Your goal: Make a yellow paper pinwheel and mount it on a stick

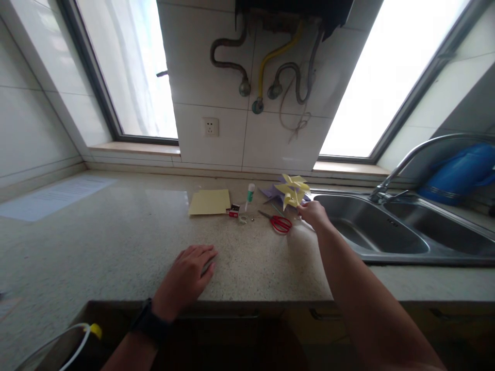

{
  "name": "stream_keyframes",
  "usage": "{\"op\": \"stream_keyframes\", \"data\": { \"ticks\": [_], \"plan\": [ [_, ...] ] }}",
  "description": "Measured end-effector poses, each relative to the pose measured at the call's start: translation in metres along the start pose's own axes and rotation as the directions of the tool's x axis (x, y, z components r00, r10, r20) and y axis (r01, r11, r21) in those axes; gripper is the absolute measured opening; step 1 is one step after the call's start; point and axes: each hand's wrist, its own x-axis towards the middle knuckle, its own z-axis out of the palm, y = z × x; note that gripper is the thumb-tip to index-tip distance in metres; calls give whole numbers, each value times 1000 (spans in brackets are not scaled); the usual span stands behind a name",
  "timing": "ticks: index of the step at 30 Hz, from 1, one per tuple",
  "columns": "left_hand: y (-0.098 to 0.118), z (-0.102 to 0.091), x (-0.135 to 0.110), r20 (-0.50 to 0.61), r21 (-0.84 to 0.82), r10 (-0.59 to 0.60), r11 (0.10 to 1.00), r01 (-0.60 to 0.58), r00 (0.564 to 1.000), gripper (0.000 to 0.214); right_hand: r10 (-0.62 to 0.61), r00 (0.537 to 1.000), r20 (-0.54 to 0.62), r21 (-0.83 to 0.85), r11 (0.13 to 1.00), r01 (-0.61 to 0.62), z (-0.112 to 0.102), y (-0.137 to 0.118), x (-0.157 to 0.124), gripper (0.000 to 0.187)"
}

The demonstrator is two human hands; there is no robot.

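My right hand (pixel 313 213) reaches far across the counter and is closed on the stick of a yellow paper pinwheel (pixel 294 189), held up beside the sink's left rim. My left hand (pixel 188 275) lies flat on the speckled countertop (pixel 116 242) near its front edge, fingers stretched out, holding nothing. Red-handled scissors (pixel 279 222) lie just left of my right hand. A purple paper piece (pixel 270 192) sits behind the pinwheel.
A yellow paper sheet (pixel 210 201), a small red box (pixel 234 211), a glue stick (pixel 250 195) and a tape ring (pixel 243 219) lie mid-counter. A steel double sink (pixel 390 232) with faucet (pixel 410 159) is at right, a blue jug (pixel 460 172) behind. White paper (pixel 54 197) lies far left.
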Motion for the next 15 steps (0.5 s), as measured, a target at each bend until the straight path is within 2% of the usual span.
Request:
{"op": "stream_keyframes", "data": {
  "ticks": [5,8,11,15],
  "plan": [
    [-1,1,1,-29,-9,7,1000,-8,1000,29,-11,999,-40,-12,1000,11,-4,2,-9,31],
    [-2,1,1,-45,-28,8,1000,-9,999,26,-27,998,-57,-20,999,26,-8,14,-27,31],
    [-2,1,0,-60,-54,2,999,-5,998,20,-69,996,-50,-26,997,68,-7,33,-61,30],
    [-3,0,-3,-84,-85,-21,996,13,996,11,-167,986,-15,-38,985,167,4,52,-120,28]
  ]
}}
